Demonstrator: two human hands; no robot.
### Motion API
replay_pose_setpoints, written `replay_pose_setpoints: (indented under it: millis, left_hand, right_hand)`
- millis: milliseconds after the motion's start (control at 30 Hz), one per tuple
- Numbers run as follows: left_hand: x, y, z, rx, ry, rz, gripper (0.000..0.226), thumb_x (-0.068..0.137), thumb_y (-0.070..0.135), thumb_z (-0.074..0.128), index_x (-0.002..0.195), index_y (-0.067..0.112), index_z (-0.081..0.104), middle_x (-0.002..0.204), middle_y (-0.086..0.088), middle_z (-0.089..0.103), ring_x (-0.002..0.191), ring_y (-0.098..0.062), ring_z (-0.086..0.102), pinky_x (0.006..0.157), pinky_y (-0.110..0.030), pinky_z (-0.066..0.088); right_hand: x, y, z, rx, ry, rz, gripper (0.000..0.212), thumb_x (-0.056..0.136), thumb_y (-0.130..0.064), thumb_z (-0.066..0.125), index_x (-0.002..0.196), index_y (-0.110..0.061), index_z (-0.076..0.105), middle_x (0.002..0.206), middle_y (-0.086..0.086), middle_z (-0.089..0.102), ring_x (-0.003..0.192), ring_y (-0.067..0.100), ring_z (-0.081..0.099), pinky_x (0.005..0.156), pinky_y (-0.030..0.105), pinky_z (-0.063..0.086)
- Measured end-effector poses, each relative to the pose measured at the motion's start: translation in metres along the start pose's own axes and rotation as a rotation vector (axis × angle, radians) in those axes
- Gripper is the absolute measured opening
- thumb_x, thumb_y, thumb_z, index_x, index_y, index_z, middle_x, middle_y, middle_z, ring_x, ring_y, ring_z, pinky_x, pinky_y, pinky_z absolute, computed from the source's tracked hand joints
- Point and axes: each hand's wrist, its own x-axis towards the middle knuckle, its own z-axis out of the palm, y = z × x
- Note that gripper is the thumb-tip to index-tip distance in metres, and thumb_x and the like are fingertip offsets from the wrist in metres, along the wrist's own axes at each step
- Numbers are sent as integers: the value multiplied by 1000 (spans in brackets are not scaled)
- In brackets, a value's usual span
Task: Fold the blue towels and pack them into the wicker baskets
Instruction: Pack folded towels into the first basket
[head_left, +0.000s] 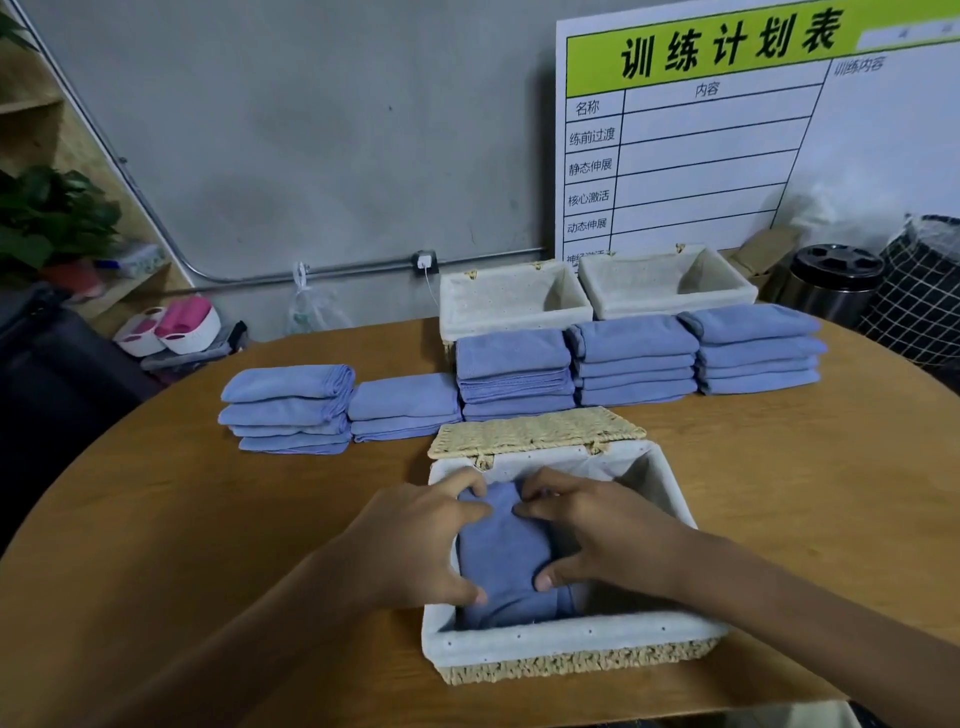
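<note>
1. Nearest us, the wicker basket (571, 649) is sitting on the wooden table (156, 519), its woven lid (535, 431) flipped open at the back.
2. Both hands are working down inside it: the left hand (415, 540) and right hand (602, 535) are clamping a folded blue towel (504, 545) between curled fingers and thumbs, one on each side, over another blue layer lying below.
3. By my reading, this is the packing step, with the towel being seated into the left part of the liner; the right part is showing bare white cloth.
4. Next move is calling for a clean release, then a reach to the folded stacks (519, 369) waiting just behind the lid, lifting one towel without toppling its neighbours.
5. Farther back, two empty lined baskets (670, 301) are standing side by side near the wall, looking ready for filling.
6. Behind them, a white schedule board (727, 130) is leaning upright.
</note>
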Motion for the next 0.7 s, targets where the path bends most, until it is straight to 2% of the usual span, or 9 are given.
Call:
replay_pose_setpoints:
  millis: [167,367,433,500,533,600,633,700]
  left_hand:
    - [9,5,9,4,-51,-41,81,72,67,69,141,28,49,147,20,27,99,-19,61,73,-28,39]
    - [8,7,13,-53,-22,-56,78,71,63,72,137,27,53,143,22,31,95,-19,62,75,-30,46]
    - [7,5,12,-76,-25,-43,78,71,63,73,138,27,53,143,22,31,101,-19,61,78,-31,48]
    - [2,-1,1,-135,-48,-6,73,78,62,70,140,27,54,145,23,37,115,-11,56,90,-32,48]
    - [-1,-5,-9,-187,-32,2,61,84,57,69,137,29,58,139,26,46,116,-2,55,93,-30,46]
    - [-4,-20,-34,-321,165,-63,22,93,43,64,112,35,73,104,36,64,91,12,61,82,-23,46]
    - [-1,-31,-45,-416,300,-125,14,96,36,62,99,35,75,88,36,67,74,11,64,75,-21,48]
    - [20,-59,-56,-607,488,-233,20,99,25,55,92,29,74,86,23,72,61,-1,68,68,-21,52]
  right_hand:
    - [3,-2,8,-6,-39,28,77,83,-47,74,148,-21,42,150,-15,28,121,17,52,83,27,39]
    - [5,-7,8,29,-30,57,81,80,-41,78,149,-23,40,151,-15,31,122,17,52,88,31,45]
    - [4,-8,5,10,-16,49,80,81,-45,77,149,-23,41,152,-16,31,123,16,52,89,30,45]
    - [0,-11,-2,-31,8,31,75,82,-51,73,147,-28,45,152,-18,33,123,10,50,87,25,41]
    - [-1,-10,-8,-28,40,18,69,81,-55,72,143,-31,50,150,-20,37,121,6,50,87,23,41]
    - [-1,-9,-24,66,162,9,56,78,-64,68,127,-37,62,134,-22,53,112,-1,55,87,21,45]
    - [1,-6,-32,128,259,16,51,77,-68,64,118,-37,67,122,-22,60,103,-3,58,84,24,49]
    - [9,3,-45,198,470,50,41,77,-68,62,102,-36,70,103,-19,64,83,-1,61,73,27,52]
